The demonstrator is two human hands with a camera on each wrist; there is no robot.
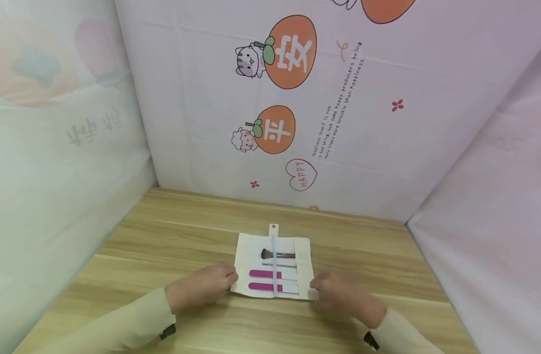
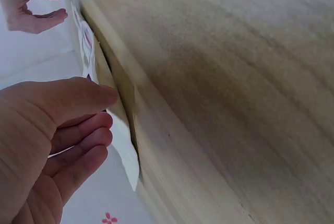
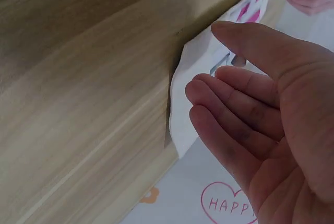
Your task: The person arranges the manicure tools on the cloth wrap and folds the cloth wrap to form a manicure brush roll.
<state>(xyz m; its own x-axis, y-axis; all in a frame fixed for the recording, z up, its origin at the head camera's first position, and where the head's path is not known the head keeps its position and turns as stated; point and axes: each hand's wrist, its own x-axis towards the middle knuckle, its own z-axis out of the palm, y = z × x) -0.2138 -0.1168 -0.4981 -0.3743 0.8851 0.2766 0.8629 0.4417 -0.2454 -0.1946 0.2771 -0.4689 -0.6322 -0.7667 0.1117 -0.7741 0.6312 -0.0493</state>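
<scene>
A cream fabric roll-up case (image 1: pixel 242 255) lies unrolled on the wooden table. Inside it, a dark-bristled makeup brush (image 1: pixel 267 253), a thin tool (image 1: pixel 270 265) and two magenta-ended flat sticks (image 1: pixel 265 274) lie side by side under a pale band (image 1: pixel 274 280). At the case's left edge, my left hand (image 1: pixel 208 285) seems to pinch the fabric between thumb and forefinger; the thumb hides the contact in the left wrist view. My right hand (image 1: pixel 343 295), blurred, is by the lower right corner. Its thumb and fingers (image 3: pixel 229 135) stand apart in the right wrist view.
A short tab with a snap (image 1: pixel 273 227) sticks out from the case's far edge. White printed cloth walls (image 1: pixel 199 123) enclose the wooden table (image 1: pixel 164 236) at the back and on both sides.
</scene>
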